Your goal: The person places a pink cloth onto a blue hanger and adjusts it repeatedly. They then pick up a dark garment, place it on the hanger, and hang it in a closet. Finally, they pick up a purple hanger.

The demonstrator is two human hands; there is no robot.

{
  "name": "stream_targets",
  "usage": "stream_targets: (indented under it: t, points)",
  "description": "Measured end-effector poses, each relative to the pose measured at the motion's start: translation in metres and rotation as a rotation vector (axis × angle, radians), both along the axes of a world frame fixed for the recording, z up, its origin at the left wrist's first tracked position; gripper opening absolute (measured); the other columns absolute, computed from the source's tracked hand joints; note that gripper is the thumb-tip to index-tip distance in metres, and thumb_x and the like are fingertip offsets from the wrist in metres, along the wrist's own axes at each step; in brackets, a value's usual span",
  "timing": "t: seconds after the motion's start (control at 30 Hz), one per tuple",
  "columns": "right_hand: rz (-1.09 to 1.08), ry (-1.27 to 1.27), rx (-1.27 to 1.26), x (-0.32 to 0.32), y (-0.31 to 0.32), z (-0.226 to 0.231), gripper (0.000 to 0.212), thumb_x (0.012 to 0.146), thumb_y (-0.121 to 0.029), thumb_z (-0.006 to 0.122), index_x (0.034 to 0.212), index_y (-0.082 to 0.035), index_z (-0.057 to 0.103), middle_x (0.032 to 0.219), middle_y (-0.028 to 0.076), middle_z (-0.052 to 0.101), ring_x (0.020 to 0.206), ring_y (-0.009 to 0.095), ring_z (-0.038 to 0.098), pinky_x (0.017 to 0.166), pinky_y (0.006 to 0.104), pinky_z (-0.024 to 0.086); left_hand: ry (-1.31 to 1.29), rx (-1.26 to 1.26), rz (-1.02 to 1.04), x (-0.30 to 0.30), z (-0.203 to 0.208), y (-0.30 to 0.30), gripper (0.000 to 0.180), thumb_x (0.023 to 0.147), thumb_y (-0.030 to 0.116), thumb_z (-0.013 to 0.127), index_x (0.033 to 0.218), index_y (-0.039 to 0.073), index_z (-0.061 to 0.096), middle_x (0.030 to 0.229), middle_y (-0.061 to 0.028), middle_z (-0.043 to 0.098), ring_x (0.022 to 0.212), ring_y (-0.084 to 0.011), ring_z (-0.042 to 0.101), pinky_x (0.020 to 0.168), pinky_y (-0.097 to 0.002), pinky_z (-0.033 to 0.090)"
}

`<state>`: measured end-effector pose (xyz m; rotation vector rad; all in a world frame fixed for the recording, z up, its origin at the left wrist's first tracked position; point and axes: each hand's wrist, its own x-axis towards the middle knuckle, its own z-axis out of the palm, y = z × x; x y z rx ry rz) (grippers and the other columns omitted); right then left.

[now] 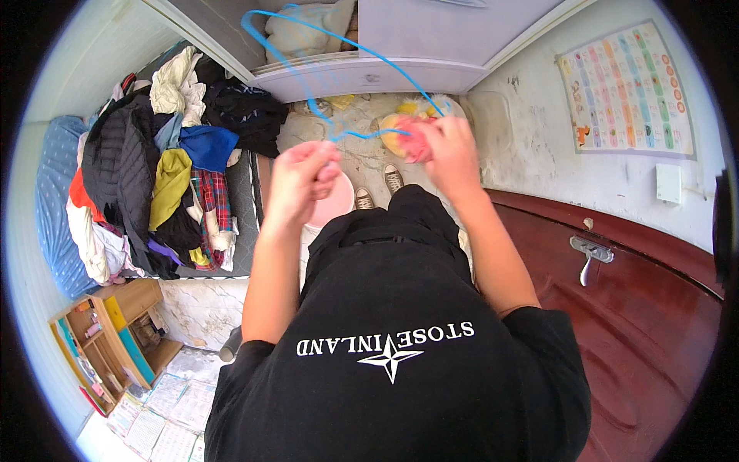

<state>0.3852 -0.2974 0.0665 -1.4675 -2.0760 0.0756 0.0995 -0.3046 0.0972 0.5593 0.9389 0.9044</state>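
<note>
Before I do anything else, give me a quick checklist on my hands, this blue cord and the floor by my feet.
1. Left hand closed on the thin, flexible blue cord: ok, as far as the blur shows.
2. Right hand gripping the crumpled pink-red bundle: ok.
3. Cord drawn in close: not ok; it arcs wide beyond both hands.
4. Cord free of knots: cannot tell; parts are blurred or hidden.
5. Feet well away from the round pale-pink basin: not ok; it sits close beside the left canvas shoe.
</note>
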Motion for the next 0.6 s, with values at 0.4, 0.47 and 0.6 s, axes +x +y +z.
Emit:
stream_targets:
  t: [0.4, 0.47, 0.6]
  points:
    - [0.107, 0.138, 0.033, -0.045, 0.004, 0.009, 0.042, 0.065, -0.003, 0.081, 0.105, -0.011, 0.074, 0.094, 0.008, 0.057, 0.095, 0.031, 0.059, 0.079, 0.0414, 0.053, 0.204, -0.013, -0.057, 0.053, -0.006, -0.009, 0.025, 0.107, 0.024, 0.062, 0.093, 0.004, 0.065, 0.066, 0.0031, 0.052, 0.049, -0.0030, 0.034, 0.044, -0.0216, 0.022]
    - [0.153, 0.098, 0.077, -0.028, 0.002, 0.006, 0.042, 0.065, -0.003, 0.081, 0.106, -0.011, 0.074, 0.093, 0.007, 0.057, 0.095, 0.031, 0.059, 0.078, 0.0414, 0.053, 0.150, -0.013, -0.016, 0.036, 0.000, -0.012, 0.026, 0.108, 0.024, 0.062, 0.092, 0.004, 0.064, 0.066, 0.0032, 0.052, 0.049, -0.0023, 0.034, 0.044, -0.0204, 0.021]
    - [-0.046, -0.062, 0.096, 0.020, 0.000, -0.014, 0.042, 0.067, -0.009, 0.086, 0.107, -0.013, 0.077, 0.093, 0.005, 0.058, 0.091, 0.030, 0.060, 0.076, 0.0410, 0.052, 0.140, 0.009, 0.018, 0.005, 0.012, -0.016, 0.026, 0.108, 0.024, 0.060, 0.090, 0.005, 0.062, 0.064, 0.0037, 0.048, 0.048, -0.0027, 0.033, 0.044, -0.0203, 0.021]
